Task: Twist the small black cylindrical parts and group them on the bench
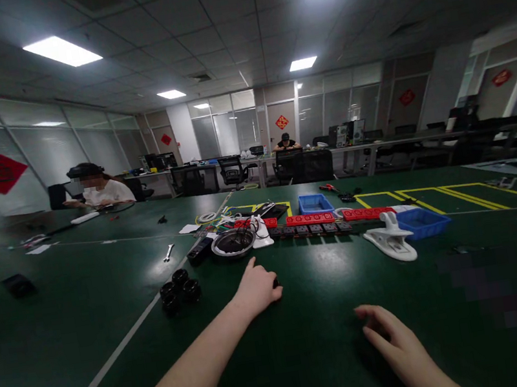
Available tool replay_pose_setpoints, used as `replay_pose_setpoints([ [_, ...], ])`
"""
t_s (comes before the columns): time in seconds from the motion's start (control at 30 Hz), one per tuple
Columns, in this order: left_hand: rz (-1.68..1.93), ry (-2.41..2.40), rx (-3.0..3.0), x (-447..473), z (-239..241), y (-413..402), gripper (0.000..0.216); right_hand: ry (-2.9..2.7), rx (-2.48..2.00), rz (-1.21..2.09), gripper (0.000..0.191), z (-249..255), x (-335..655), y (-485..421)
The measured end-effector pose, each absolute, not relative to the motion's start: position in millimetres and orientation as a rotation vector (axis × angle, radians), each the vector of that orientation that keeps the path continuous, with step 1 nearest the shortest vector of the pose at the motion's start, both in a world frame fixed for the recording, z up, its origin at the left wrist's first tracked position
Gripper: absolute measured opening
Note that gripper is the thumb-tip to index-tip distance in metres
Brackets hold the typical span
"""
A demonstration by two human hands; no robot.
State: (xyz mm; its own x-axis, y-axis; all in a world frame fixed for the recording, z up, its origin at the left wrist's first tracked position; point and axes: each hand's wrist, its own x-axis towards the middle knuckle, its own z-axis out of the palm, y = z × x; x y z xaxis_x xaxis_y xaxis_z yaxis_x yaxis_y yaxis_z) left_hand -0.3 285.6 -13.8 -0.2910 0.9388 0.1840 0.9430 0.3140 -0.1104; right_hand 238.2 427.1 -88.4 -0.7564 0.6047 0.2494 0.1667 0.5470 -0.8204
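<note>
My left hand reaches forward over the green table, index finger stretched out and the other fingers curled. A small black piece shows at its curled fingers; what kind it is I cannot make out. Just beyond the fingertip lies a round metal-rimmed bowl with dark contents. Left of the hand stands a cluster of several black round pieces. My right hand is above the table at the lower right, thumb and fingers curved and apart, with nothing in between.
A white clip-like stand and a blue bin stand at the right. Farther back are red strips, another blue bin, a tangle of cables and a wrench. A person sits at the left.
</note>
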Motion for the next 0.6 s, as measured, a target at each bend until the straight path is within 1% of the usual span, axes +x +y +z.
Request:
replay_pose_setpoints([
  [0.07,-0.086,-2.277,-1.882,34,-17,296,0.032,-2.236,-0.636,1.180,0.036,-85,239,424],
  [0.17,-0.346,-2.129,-2.114,76,-25,306,0.029,-2.262,-0.643,1.259,0.047,-76,242,422],
  [0.23,-0.493,-2.120,-2.168,91,-32,308,0.031,-2.339,-0.626,1.350,0.060,-68,246,422],
  [0.3,-0.639,-2.161,-2.199,94,-38,307,0.039,-2.463,-0.578,1.462,0.071,-59,250,424],
  [0.37,-0.777,-2.189,-2.232,89,-42,306,0.047,-2.600,-0.523,1.526,0.078,-51,251,429],
  [0.5,-0.994,-2.141,-2.355,73,-48,302,0.071,-2.774,-0.336,1.553,0.083,-36,241,449],
  [0.57,-1.060,-2.190,-2.362,68,-53,301,0.083,-2.806,-0.248,1.596,0.086,-30,232,457],
  [0.6,-1.070,-2.243,-2.345,67,-56,301,0.086,-2.788,-0.232,1.604,0.085,-29,228,459],
])
